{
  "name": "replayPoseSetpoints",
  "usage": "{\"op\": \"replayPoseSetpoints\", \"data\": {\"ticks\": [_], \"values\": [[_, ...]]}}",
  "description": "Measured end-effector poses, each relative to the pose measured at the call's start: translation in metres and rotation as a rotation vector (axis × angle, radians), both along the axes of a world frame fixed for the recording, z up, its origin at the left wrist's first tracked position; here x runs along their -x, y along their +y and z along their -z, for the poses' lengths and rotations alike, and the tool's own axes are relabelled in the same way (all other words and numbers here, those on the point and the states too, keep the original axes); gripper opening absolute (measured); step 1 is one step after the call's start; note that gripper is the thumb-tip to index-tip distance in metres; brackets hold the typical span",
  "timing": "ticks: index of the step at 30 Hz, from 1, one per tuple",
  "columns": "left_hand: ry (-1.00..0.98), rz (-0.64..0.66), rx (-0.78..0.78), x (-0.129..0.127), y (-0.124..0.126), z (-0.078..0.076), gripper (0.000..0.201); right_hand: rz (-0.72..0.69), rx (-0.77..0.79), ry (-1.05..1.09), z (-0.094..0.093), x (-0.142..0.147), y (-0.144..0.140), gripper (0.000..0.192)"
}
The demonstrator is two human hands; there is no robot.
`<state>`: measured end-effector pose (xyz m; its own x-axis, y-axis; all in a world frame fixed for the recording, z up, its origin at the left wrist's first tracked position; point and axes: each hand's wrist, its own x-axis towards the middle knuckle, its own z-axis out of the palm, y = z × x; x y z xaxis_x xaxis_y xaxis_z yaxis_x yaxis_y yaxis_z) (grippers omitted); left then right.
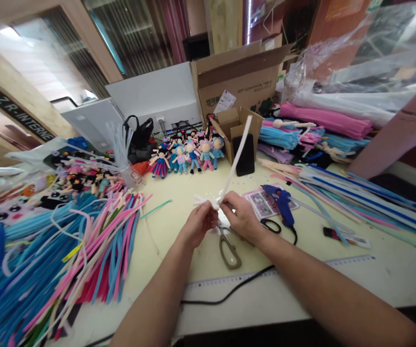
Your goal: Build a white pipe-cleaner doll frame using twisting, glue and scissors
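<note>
My left hand and my right hand meet above the middle of the table, both pinching a white pipe cleaner. Its long end rises up and to the right, past a black phone. Short white loops stick out to the left of my left fingers. Grey-handled scissors lie on the table just under my hands.
A large heap of blue, pink and white pipe cleaners fills the left. Small dolls stand at the back. A blue glue gun, small black scissors, a ruler, cardboard boxes and bundled pipe cleaners lie on the right.
</note>
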<state>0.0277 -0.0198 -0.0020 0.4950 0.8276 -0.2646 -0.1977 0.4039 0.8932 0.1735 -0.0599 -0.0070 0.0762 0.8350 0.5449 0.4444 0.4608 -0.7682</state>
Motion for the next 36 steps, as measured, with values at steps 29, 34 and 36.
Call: {"op": "replayPoseSetpoints", "data": {"ticks": [29,34,36], "values": [[-0.048,-0.18,-0.265,-0.005,0.016,0.007,0.022,-0.203,0.532,0.483,-0.011,0.004,0.014,0.022],[-0.048,-0.133,-0.294,-0.004,0.013,0.004,0.023,-0.257,0.531,0.676,-0.016,0.007,0.01,0.021],[-0.066,-0.115,-0.295,-0.005,0.013,0.003,0.022,-0.224,0.481,0.664,-0.015,0.008,0.01,0.021]]}}
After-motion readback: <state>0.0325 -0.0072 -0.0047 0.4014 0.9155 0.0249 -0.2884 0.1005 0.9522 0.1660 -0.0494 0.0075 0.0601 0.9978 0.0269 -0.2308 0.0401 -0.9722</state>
